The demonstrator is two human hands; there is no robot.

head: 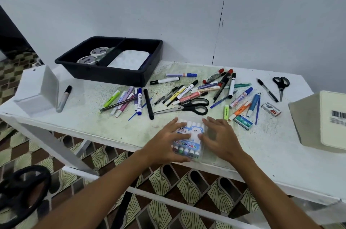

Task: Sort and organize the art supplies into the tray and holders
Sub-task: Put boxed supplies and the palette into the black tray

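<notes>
— Where, the clear plastic colour-pen pack (188, 139)?

— At the near edge of the speckled white table (112, 127), bare strip alongside. Left hand (166, 141) and right hand (220, 138) flank it, fingers spread, touching, not gripping.

— And the divided black plastic tray (112, 73)?

— Back left.

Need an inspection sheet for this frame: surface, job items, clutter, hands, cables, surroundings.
Surface: white table, top speckled and stained.
Job's things: black tray with two compartments, tape rolls in the left one, a white flat item in the right; color pen pack at the near edge; white holder far left, second holder far right, both tipped on their sides.
Clutter: loose markers and pens strewn mid-table, large scissors, small scissors, two staple boxes.
Hands: left hand and right hand flank the pack, fingers spread on it.
Cables: nothing seen.
Surroundings: white wall, patterned floor.
</notes>
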